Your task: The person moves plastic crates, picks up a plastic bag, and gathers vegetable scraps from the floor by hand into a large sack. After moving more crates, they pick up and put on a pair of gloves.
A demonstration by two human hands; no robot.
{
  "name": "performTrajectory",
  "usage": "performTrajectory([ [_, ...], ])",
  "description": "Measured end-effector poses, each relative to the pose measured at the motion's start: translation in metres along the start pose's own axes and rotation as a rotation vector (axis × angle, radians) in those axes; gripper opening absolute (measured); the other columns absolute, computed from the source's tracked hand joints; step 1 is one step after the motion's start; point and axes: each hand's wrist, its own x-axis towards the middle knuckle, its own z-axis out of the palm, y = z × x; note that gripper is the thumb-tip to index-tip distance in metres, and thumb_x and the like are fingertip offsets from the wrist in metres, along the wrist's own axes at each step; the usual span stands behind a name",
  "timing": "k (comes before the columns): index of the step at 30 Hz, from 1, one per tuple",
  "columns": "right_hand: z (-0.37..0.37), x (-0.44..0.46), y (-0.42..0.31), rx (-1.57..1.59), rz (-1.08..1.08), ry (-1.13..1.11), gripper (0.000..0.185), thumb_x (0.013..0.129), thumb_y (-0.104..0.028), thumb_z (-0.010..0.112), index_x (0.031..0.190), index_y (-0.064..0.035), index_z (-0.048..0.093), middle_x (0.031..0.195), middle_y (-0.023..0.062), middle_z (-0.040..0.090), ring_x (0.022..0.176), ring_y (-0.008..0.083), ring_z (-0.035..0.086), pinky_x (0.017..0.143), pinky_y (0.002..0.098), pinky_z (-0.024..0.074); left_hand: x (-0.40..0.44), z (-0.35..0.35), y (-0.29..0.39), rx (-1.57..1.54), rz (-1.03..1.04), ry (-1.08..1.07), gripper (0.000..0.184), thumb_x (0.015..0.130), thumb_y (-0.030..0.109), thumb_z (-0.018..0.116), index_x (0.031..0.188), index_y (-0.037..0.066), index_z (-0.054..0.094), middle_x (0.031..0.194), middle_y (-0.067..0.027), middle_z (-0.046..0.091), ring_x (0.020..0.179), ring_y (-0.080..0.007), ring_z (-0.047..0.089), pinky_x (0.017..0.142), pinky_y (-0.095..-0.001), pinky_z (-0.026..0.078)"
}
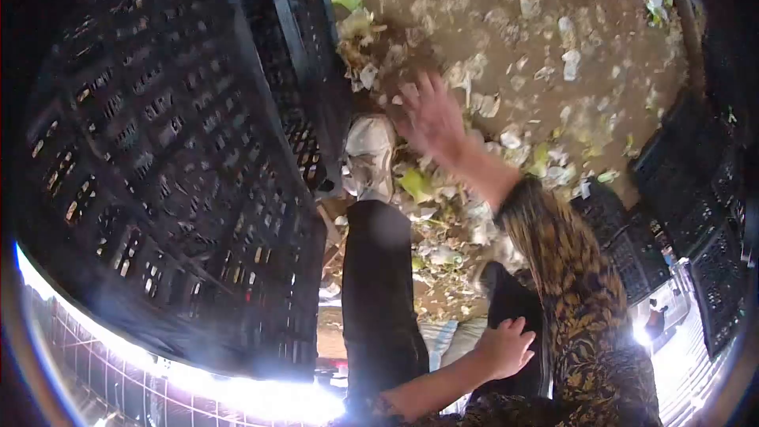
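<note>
My right hand (431, 115) reaches out over the littered ground (553, 55), beside a pale shoe (369, 150). It is blurred, but its fingers look apart and nothing shows in them. Dark trousers (379, 269) cover the leg above the shoe. Lower down, my left hand (506, 348) lies near the other dark trouser leg, its fingers loosely spread and holding nothing visible. Around the shoe and my right hand are pale scraps and green leaf pieces (415, 184).
Large black slatted crates (174, 142) fill the left side. More black crates (688, 166) stand at the right. A pale sack (451, 340) lies near the legs. Bright light comes through a wire grid (103, 364) at the lower left.
</note>
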Motion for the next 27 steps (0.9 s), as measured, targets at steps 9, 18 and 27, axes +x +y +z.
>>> performTrajectory([
  [9, 0.077, -0.083, 0.063, -0.132, 0.168, 0.004, 0.079, 0.068, -0.050, 0.068, 0.136, -0.0286, 0.034, 0.148, 0.0048, 0.015, 0.135, 0.0341, 0.013, 0.093, 0.0691, 0.0287, -0.001, 0.053, -0.036, 0.070, 0.077, -0.095, 0.029, 0.081, 0.032, 0.056, 0.084, 0.006, 0.066, 0.108, -0.0194, 0.055, 0.108, -0.0358, 0.047, 0.061, -0.0437, 0.050],
  [18, 0.150, -0.373, 0.091, 0.241, 0.660, -0.693, 0.064, 0.079, -0.053, 0.057, 0.130, -0.0153, 0.044, 0.142, 0.0169, 0.026, 0.124, 0.0341, 0.035, 0.091, 0.0494, 0.0427, 0.028, 0.083, -0.048, 0.448, -0.211, -0.484, 0.046, 0.089, 0.038, 0.049, 0.128, 0.013, 0.047, 0.130, -0.0195, 0.041, 0.113, -0.0320, 0.051, 0.080, -0.0381, 0.052],
  [27, 0.033, -0.192, 0.307, 0.109, 0.720, 0.602, 0.071, 0.073, -0.041, 0.067, 0.135, -0.0280, 0.034, 0.144, 0.0156, 0.022, 0.131, 0.0393, 0.021, 0.096, 0.0672, 0.0238, 0.034, 0.108, -0.080, 0.458, -0.194, -0.362, 0.047, 0.085, 0.028, 0.058, 0.127, 0.011, 0.045, 0.125, -0.0131, 0.046, 0.108, -0.0305, 0.052, 0.082, -0.0358, 0.051],
])
